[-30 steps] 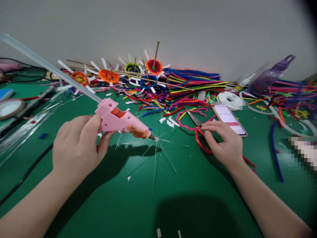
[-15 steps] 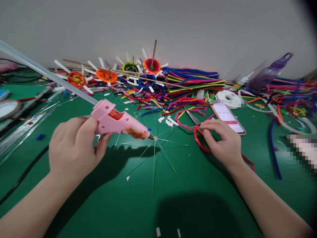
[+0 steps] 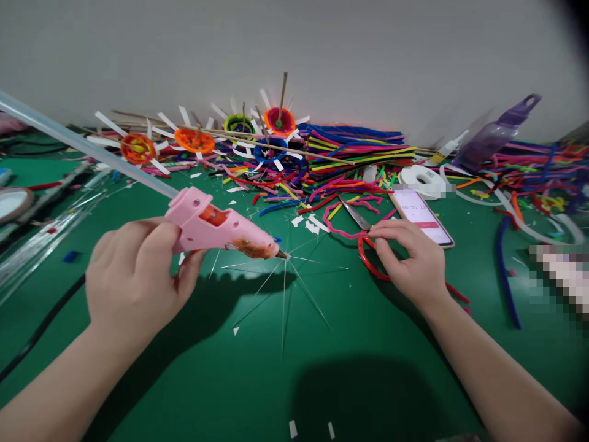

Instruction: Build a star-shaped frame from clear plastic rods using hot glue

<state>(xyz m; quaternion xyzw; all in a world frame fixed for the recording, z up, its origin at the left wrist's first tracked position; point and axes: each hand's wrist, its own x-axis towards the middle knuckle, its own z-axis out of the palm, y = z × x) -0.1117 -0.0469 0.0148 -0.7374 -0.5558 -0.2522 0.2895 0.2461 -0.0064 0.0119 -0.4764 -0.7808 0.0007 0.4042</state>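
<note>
My left hand [image 3: 133, 276] is wrapped round a pink hot glue gun [image 3: 216, 224], with a long translucent glue stick [image 3: 92, 147] sticking out of its back. The gun's browned nozzle points right, its tip at the centre of a star of thin clear strands [image 3: 286, 258] spread on the green table. My right hand [image 3: 409, 261] has thumb and forefinger pinched together over red-handled scissors [image 3: 354, 215]. A wavy pink pipe cleaner [image 3: 340, 232] reaches to those fingertips; whether they grip it cannot be made out.
Along the wall lie bundled pipe cleaners [image 3: 359, 147] and several small coloured bowl shapes with white strips [image 3: 196, 141]. A phone [image 3: 426, 221], a white ribbon roll [image 3: 423, 182] and a purple bottle [image 3: 490, 141] stand at the right. A tape roll [image 3: 16, 202] lies far left.
The whole view has shifted very slightly. Both hands, the glue gun and the strands keep their places relative to each other.
</note>
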